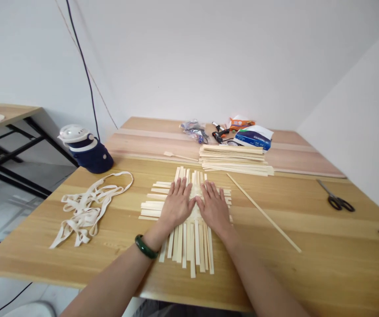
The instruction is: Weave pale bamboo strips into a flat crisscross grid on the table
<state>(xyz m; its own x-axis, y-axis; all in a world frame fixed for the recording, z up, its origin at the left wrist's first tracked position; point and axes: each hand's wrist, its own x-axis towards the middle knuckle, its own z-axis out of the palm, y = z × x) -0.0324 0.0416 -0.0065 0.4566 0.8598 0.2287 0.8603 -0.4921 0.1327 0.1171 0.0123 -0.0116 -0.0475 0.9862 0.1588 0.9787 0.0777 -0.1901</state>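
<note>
Pale flat strips, perhaps bamboo or thin wood, lie crossed in a woven mat (189, 246) on the table in front of me. My left hand (177, 203) rests flat on the left part of the weave, fingers stretched away from me. Beside it, my right hand (215, 207) presses flat on the right part, and the two thumbs nearly meet in the middle. Both hands are open and grip nothing. Loose strip ends stick out on all sides; much of the crossing area is hidden under my hands. One single strip (263, 212) lies slantwise to the right.
A stack of strips (233, 159) lies behind the mat. Further back are a glue gun (220, 133), a blue tissue pack (254, 137) and plastic bags (194, 128). White ribbon (86, 211) and a blue jug (92, 154) are left; scissors (336, 199) lie right.
</note>
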